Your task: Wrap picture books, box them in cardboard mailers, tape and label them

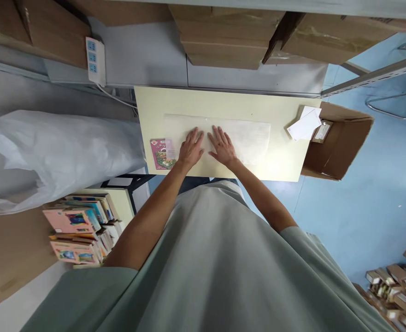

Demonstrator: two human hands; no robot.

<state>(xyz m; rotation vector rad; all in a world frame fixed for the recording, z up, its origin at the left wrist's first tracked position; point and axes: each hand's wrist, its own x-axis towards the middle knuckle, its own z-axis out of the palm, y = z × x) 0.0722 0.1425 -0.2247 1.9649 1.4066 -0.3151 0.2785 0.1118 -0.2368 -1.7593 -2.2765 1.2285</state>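
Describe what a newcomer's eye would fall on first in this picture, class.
Probably the left hand and right hand, spread flat on a translucent white sheet midway along the pale table. Next, the pink book at the table's left end, partly under that sheet, and the bulky white plastic bundle farther left.

One left hand (191, 150) and one right hand (224, 148), flat on a translucent sheet (253, 138) atop a table (285, 159); left of them, a book (158, 154), partly overlapped by the sheet; right, cards (304, 125) and an open box (353, 143); beyond, cartons (223, 39).
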